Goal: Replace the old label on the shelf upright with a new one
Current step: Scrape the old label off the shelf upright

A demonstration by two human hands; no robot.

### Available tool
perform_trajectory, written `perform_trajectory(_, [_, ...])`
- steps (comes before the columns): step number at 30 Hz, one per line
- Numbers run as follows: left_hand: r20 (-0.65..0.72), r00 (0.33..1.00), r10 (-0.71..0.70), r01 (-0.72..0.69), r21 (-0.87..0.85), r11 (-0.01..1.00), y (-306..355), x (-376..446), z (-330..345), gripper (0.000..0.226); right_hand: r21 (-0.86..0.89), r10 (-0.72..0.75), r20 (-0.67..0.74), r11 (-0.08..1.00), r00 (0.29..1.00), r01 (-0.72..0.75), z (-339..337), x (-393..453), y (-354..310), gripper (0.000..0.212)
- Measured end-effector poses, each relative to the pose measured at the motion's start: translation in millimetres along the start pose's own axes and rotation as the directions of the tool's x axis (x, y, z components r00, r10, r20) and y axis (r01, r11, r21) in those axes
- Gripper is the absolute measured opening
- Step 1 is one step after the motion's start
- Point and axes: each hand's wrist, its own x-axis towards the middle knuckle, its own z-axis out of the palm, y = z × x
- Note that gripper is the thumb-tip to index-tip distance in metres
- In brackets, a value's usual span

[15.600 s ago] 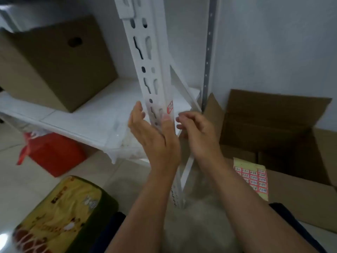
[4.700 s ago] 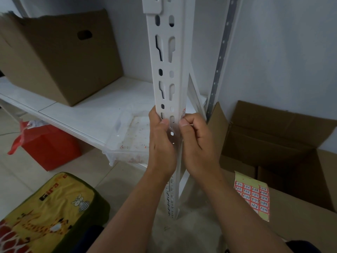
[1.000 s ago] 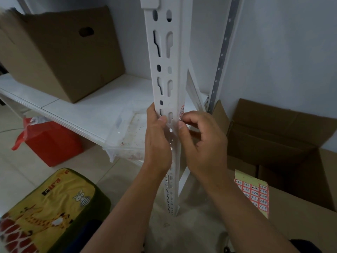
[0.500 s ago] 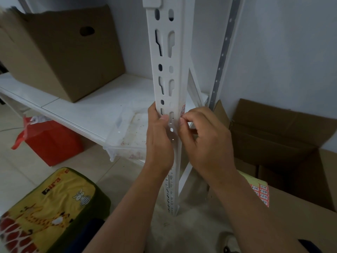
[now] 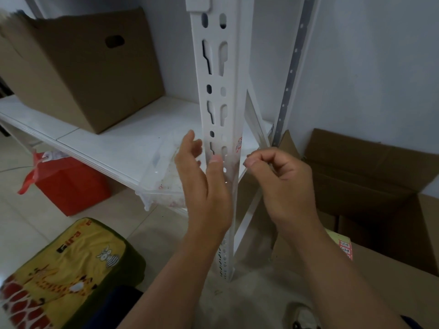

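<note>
The white slotted shelf upright (image 5: 217, 96) stands in the middle of the view. A red-and-white remnant of the old label (image 5: 238, 144) sticks to its right side face. My left hand (image 5: 204, 186) is beside the upright's left edge with its fingers spread and its thumb tip on the front face. My right hand (image 5: 282, 181) hovers just right of the upright, apart from it. Its thumb and forefinger are pinched together, and nothing shows between them. A yellow sheet of red-and-white new labels (image 5: 345, 248) lies on a cardboard flap, mostly hidden by my right forearm.
A closed cardboard box (image 5: 78, 67) sits on the white shelf board (image 5: 118, 141). A clear plastic tray (image 5: 164, 176) hangs over the shelf's front edge. A red bag (image 5: 66, 181) and a yellow giraffe cushion (image 5: 64, 274) are on the floor at left. An open cardboard box (image 5: 380, 186) fills the right side.
My right hand has pulled away from the label spot to the right, fingers still pinched. My left hand has let go of the upright and spread its fingers.
</note>
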Motion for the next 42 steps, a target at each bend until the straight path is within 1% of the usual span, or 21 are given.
perform_trajectory(2, [-0.09,0.98,0.179,-0.16,0.189,0.969,2,-7,-2,0.053,0.107,0.058,0.032,0.992,0.998,-0.061,-5,1,-2,0.013])
perform_trajectory(4, [-0.064,0.943,0.328,-0.301,0.263,0.917,5,-12,-3,0.04,0.184,0.105,0.085,0.976,0.991,-0.119,-8,2,-2,0.016])
perform_trajectory(6, [-0.006,0.912,0.409,-0.392,0.275,0.878,6,-14,-4,0.03,0.239,0.135,0.159,0.956,0.978,-0.171,-10,1,-2,0.015])
perform_trajectory(8, [0.045,0.894,0.445,-0.441,0.26,0.859,6,-15,-4,0.025,0.323,0.151,0.225,0.921,0.963,-0.22,-11,1,-2,0.011])
perform_trajectory(11, [0.101,0.887,0.452,-0.463,0.209,0.862,5,-15,-5,0.022,0.431,0.151,0.29,0.861,0.945,-0.27,-12,0,-3,0.023])
perform_trajectory(14, [0.14,0.875,0.463,-0.482,0.164,0.861,5,-13,-5,0.018,0.465,0.168,0.336,0.826,0.927,-0.318,-14,2,-1,0.02])
perform_trajectory(15, [0.153,0.873,0.464,-0.484,0.146,0.863,6,-13,-5,0.017,0.468,0.176,0.352,0.818,0.919,-0.335,-14,2,0,0.022])
perform_trajectory(17, [0.173,0.888,0.426,-0.446,0.096,0.89,7,-13,-5,0.015,0.475,0.188,0.37,0.804,0.91,-0.359,-13,4,3,0.029])
perform_trajectory(20, [0.143,0.959,0.245,-0.249,0.006,0.969,11,-14,-6,0.008,0.472,0.164,0.366,0.816,0.916,-0.334,-11,3,3,0.039])
perform_trajectory(21, [0.12,0.977,0.177,-0.174,-0.031,0.984,13,-15,-6,0.01,0.433,0.135,0.346,0.855,0.928,-0.286,-10,3,2,0.041])
perform_trajectory(23, [0.082,0.995,0.065,-0.055,-0.112,0.992,18,-15,-6,0.016,0.271,0.062,0.291,0.952,0.955,-0.144,-6,0,-1,0.042])
perform_trajectory(24, [0.064,0.998,0.016,-0.007,-0.139,0.99,20,-15,-6,0.02,0.196,0.028,0.269,0.977,0.963,-0.083,-3,-1,-1,0.039])
perform_trajectory(26, [0.019,0.997,-0.074,0.076,-0.16,0.984,22,-13,-6,0.027,0.084,-0.037,0.209,0.996,0.977,0.02,5,-4,0,0.026])
perform_trajectory(28, [-0.026,0.992,-0.122,0.117,-0.155,0.981,17,-6,-10,0.035,-0.064,-0.145,0.085,0.987,0.986,0.15,11,-6,6,0.012])
perform_trajectory(29, [-0.044,0.991,-0.124,0.117,-0.129,0.985,14,0,-14,0.039,-0.132,-0.217,0.032,0.967,0.976,0.22,13,-6,9,0.007])
perform_trajectory(31, [-0.074,0.991,-0.115,0.112,-0.039,0.993,5,12,-23,0.048,-0.235,-0.348,-0.044,0.915,0.936,0.329,16,-7,15,0.015])
perform_trajectory(33, [-0.089,0.989,-0.121,0.128,0.077,0.989,-7,25,-30,0.056,-0.314,-0.444,-0.072,0.86,0.893,0.402,19,-7,19,0.022])
perform_trajectory(35, [-0.068,0.985,-0.158,0.168,0.204,0.964,-20,40,-34,0.06,-0.375,-0.523,-0.08,0.805,0.849,0.46,21,-8,22,0.025])
perform_trajectory(37, [-0.068,0.973,-0.22,0.231,0.286,0.93,-35,53,-35,0.055,-0.412,-0.573,-0.09,0.766,0.814,0.494,23,-8,23,0.026])
perform_trajectory(40, [-0.082,0.947,-0.31,0.318,0.355,0.879,-57,67,-34,0.036,-0.451,-0.61,-0.083,0.728,0.788,0.516,22,-7,25,0.025])
perform_trajectory(42, [-0.056,0.939,-0.338,0.332,0.397,0.856,-64,69,-32,0.037,-0.466,-0.619,-0.075,0.715,0.782,0.521,22,-5,25,0.024])
